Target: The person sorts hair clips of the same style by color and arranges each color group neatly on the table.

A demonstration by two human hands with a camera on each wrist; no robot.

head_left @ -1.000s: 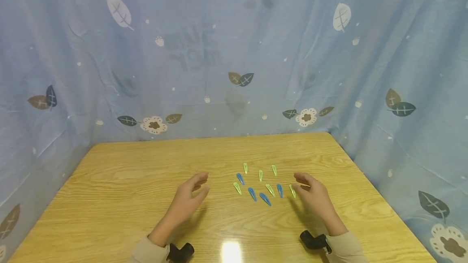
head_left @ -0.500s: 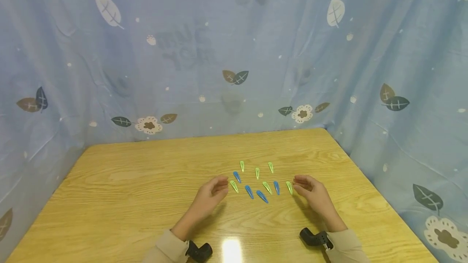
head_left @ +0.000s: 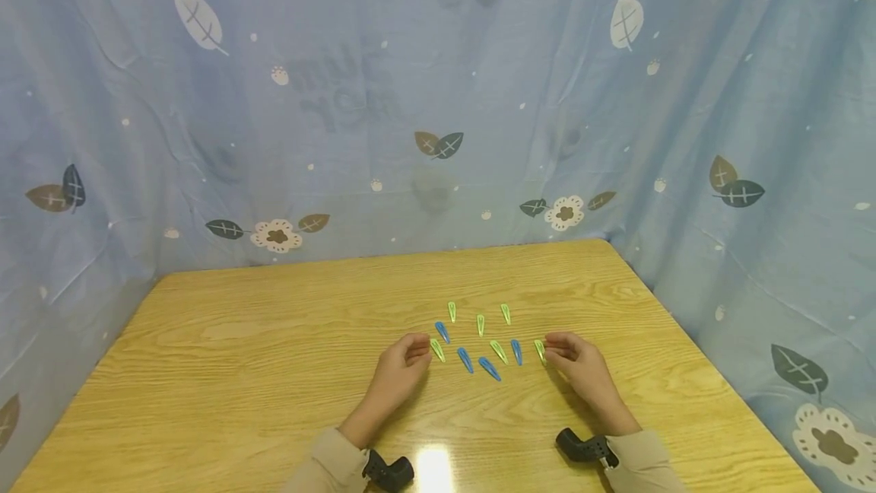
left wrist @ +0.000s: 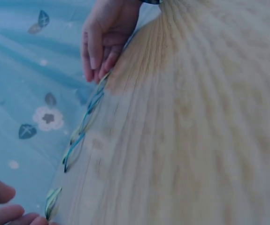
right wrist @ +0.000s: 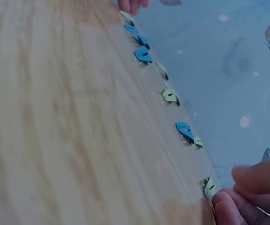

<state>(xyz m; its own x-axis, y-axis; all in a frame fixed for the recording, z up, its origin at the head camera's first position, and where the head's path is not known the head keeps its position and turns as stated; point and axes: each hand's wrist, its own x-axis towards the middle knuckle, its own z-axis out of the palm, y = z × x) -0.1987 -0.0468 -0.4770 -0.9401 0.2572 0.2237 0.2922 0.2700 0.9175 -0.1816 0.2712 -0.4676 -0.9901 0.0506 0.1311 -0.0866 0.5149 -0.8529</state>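
Yellow-brown wood tabletop (head_left: 239,371), with six pale green hair clips (head_left: 499,352) and four blue hair clips (head_left: 465,360) scattered on it, right of the middle, spaced loosely between two bare hands. Left hand (head_left: 399,370) at the group's left edge: fingers softly bent, thumb apart from them, nothing held; tips right beside the leftmost green clip (head_left: 437,350), contact unclear. Right hand (head_left: 583,371) at the right edge: similar loose curve, gap between thumb and fingers, nothing in its grasp; tips at the rightmost green clip (head_left: 540,350), cannot tell whether touching. Three green clips lie farthest off; a blue one lies nearest. Beige sleeves (head_left: 643,459) and black wrist mounts (head_left: 585,447) on both arms. Blue patterned curtain (head_left: 383,120) beyond the far edge and along left and right; white glare (head_left: 434,470) on the near wood
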